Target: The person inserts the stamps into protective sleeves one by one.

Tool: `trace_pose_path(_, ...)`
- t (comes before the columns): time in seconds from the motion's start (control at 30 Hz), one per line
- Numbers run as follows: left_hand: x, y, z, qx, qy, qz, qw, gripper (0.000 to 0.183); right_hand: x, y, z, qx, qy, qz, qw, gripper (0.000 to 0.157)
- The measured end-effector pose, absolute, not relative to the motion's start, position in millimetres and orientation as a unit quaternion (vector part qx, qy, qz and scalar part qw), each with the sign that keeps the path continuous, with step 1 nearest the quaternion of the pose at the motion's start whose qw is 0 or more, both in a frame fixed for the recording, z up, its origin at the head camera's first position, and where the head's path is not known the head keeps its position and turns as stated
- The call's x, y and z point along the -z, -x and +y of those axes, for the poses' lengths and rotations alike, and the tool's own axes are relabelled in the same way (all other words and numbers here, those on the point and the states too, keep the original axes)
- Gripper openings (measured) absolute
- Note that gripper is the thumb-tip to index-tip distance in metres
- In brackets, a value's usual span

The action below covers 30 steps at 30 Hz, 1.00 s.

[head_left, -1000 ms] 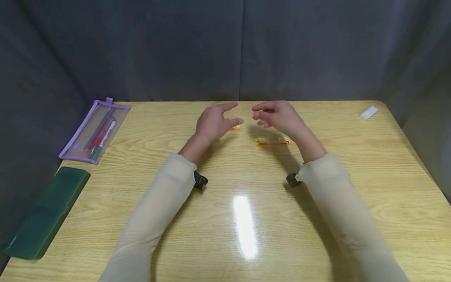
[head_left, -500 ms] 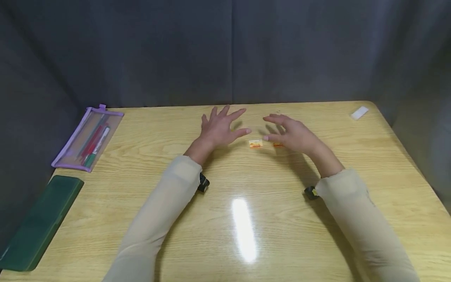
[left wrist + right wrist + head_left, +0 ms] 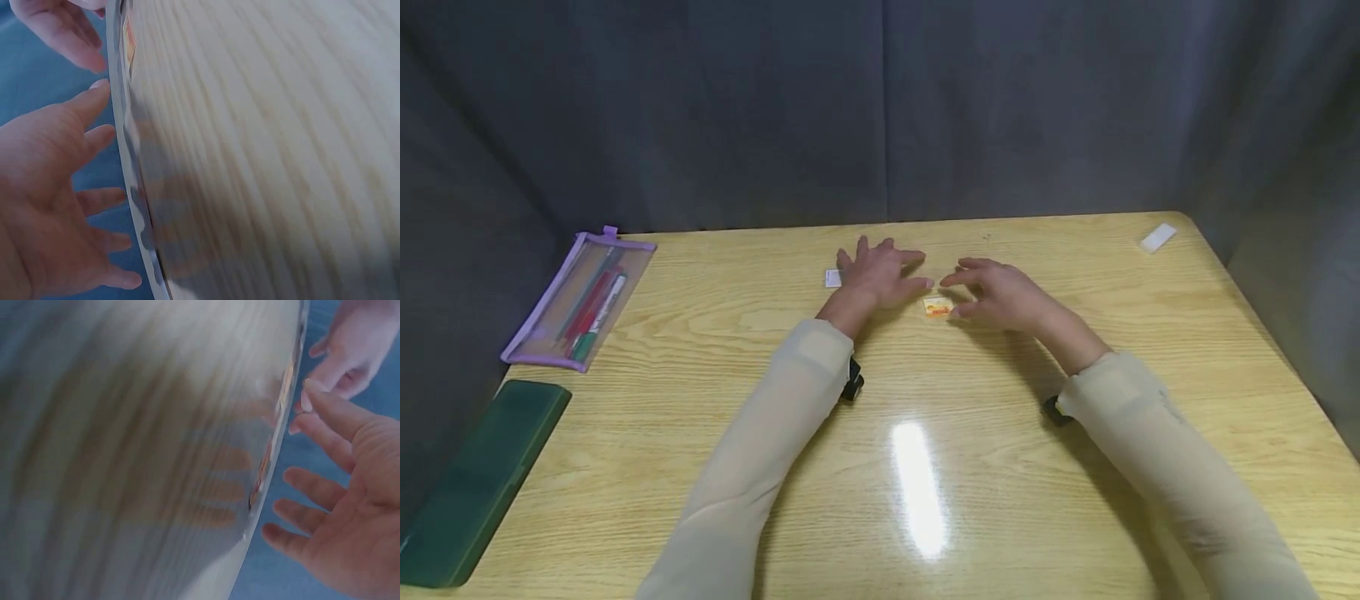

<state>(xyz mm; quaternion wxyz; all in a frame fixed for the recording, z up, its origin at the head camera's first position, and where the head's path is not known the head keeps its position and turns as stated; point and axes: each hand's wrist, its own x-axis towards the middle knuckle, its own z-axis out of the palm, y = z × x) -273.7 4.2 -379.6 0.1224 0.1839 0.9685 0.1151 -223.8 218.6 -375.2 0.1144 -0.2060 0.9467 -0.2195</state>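
Note:
Between the hands in the head view lies a small flat orange-and-white card (image 3: 937,307). My left hand (image 3: 877,277) is palm down with its fingers spread, and its thumb reaches toward that card. Just left of it shows part of a small white card (image 3: 833,277), the rest hidden by the hand. My right hand (image 3: 1000,292) has relaxed fingers, thumb tip right at the orange card's right edge. Neither hand holds anything. In the right wrist view, two orange slivers (image 3: 261,472) lie along the table's far side, near the right hand (image 3: 350,494).
A clear pouch with purple edging (image 3: 580,302) holding pens and a marker lies at the left. In front of it is a dark green case (image 3: 478,483). A white eraser-like block (image 3: 1158,237) sits at the back right corner. Dark curtains (image 3: 880,108) enclose the table.
The right hand loosens, moves right, then returns left toward the orange card. The left hand spreads its fingers and shifts right; a white card now shows on its left. The view has shifted slightly.

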Motion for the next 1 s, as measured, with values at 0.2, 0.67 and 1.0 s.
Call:
trace_pose_path(0.2,380,275,9,-0.121,-0.189,0.966,0.131,0.053,377,228,207,0.169,0.228,0.953,0.105,0.045)
trace_pose_path(0.67,380,276,19,-0.143,-0.173,0.972,0.076,0.019,376,225,195,0.119,0.257,0.959,0.032,0.014)
trace_pose_path(1.0,375,273,13,-0.142,-0.154,0.975,0.077,0.015,374,227,199,0.166,0.241,0.956,0.029,0.012)
